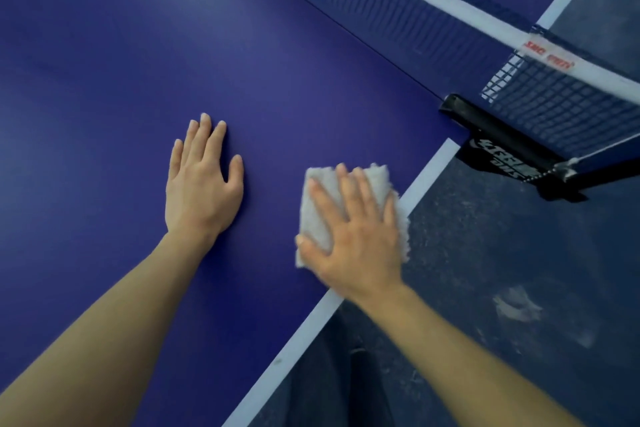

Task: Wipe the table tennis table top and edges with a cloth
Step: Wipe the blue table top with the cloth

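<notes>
Cloth (323, 215) pressed flat under right hand (356, 239), fingers spread straight, at surface (138, 62) side edge, white line (426, 177) touched. Cloth long axis 12–6. Left hand (201, 187) laid flat at 9, fingers relaxed. Net (415, 10), clamp (502, 135) at 1: obstruction judged.

the light is dim and cool, with a bluish cast over everything. the table (104, 80) takes a soft, pale sheen toward its far left part and no hard glare. shadows are faint: a thin dark rim under the left hand (202, 187), and a darker patch beneath the net clamp (502, 135) beside the table's edge. the right hand (356, 236) and the cloth (318, 215) under it are smeared by motion blur, while the left hand is sharper. the wide lens bends the net (415, 3) and the table's white edge line near the corners.
</notes>
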